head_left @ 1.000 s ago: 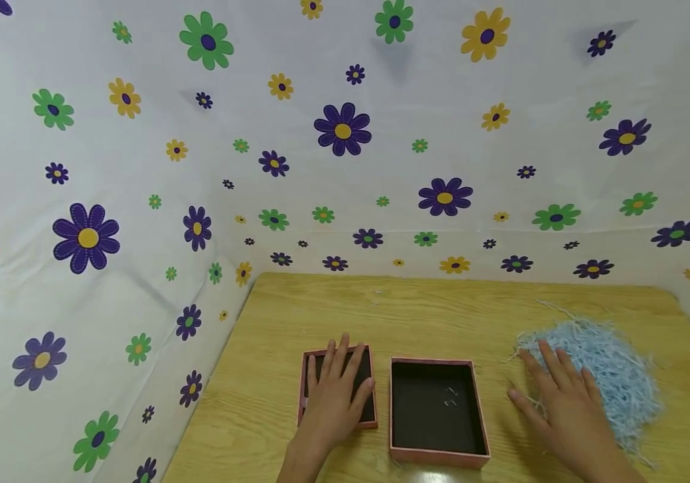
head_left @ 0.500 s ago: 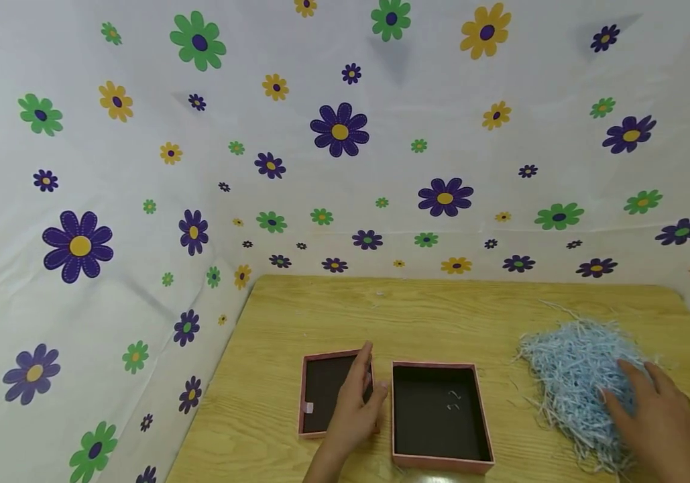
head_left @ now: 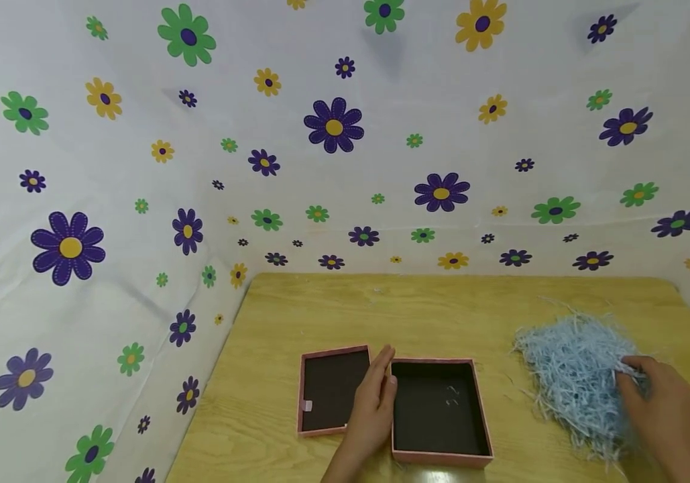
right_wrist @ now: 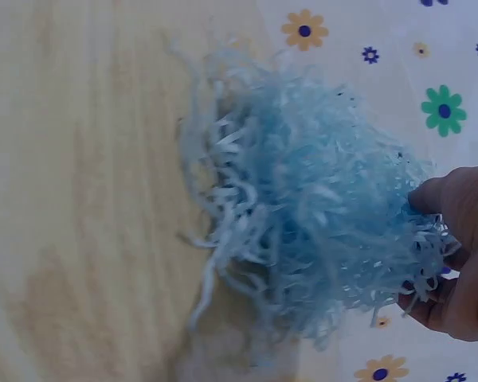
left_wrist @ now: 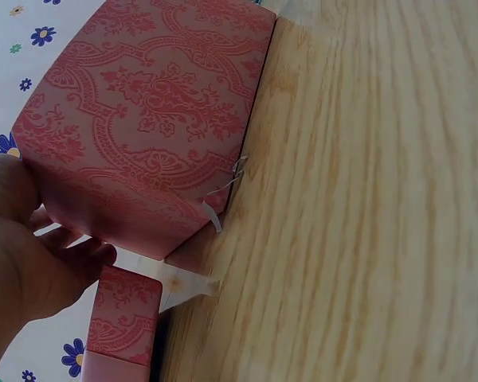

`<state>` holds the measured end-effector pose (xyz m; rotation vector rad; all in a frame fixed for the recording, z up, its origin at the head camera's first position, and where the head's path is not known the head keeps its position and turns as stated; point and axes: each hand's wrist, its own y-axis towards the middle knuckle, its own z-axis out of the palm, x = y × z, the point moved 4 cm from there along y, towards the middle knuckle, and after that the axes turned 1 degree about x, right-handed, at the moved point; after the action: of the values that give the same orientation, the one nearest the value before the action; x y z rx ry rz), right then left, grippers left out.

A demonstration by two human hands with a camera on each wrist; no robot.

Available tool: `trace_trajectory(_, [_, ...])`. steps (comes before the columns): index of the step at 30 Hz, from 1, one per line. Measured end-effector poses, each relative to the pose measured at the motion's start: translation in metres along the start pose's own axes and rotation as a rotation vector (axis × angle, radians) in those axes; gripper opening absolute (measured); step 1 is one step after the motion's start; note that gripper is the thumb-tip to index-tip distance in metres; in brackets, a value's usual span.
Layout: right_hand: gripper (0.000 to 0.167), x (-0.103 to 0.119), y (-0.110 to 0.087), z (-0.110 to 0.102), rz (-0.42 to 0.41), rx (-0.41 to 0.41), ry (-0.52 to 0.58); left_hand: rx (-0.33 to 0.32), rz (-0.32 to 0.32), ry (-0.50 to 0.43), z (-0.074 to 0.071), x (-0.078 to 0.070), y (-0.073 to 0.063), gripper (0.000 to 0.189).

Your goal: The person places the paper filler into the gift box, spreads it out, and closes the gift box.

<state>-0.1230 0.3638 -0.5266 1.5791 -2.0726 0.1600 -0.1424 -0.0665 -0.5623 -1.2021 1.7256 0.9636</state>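
My left hand stands on edge between a pink-rimmed box and a shallower lid, fingers straight and held together against the box's left wall. Both have black insides. In the left wrist view, the box's outside shows a red and pink scroll pattern, with the left fingers at its edge. At the right, my right hand pinches strands at the near right side of a heap of light blue shredded paper. The right wrist view shows thumb and fingers around part of the shredded paper.
A wood-grain table lies under everything. Behind and to the left hangs a white flowered cloth. Small white shreds lie inside the box, and a pale tab shows at the lid's left edge.
My left hand has moved right from over the lid to the box's side. My right hand has shifted right across the shredded paper and now grips some of it.
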Motion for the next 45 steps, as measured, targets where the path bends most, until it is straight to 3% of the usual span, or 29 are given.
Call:
trace_trajectory(10, [0.034,0.031,0.009,-0.045,0.054,-0.103,0.067,-0.006,0.007,0.031,0.000,-0.005,0.001,0.048])
trace_trajectory(17, [0.029,0.064,0.018,-0.074,-0.077,-0.279,0.188,-0.012,0.008,0.028,0.000,-0.005,0.000,0.049])
trace_trajectory(28, [0.025,0.120,0.032,-0.124,-0.267,-0.425,0.305,0.004,0.000,0.003,0.002,-0.005,-0.001,0.050])
trace_trajectory(39, [0.028,0.176,0.034,-0.146,-0.411,-0.389,0.420,0.007,0.003,0.015,0.002,-0.006,0.000,0.049])
trace_trajectory(45, [0.029,0.212,0.032,-0.155,-0.444,-0.348,0.446,-0.005,0.012,0.008,0.002,-0.006,0.000,0.049])
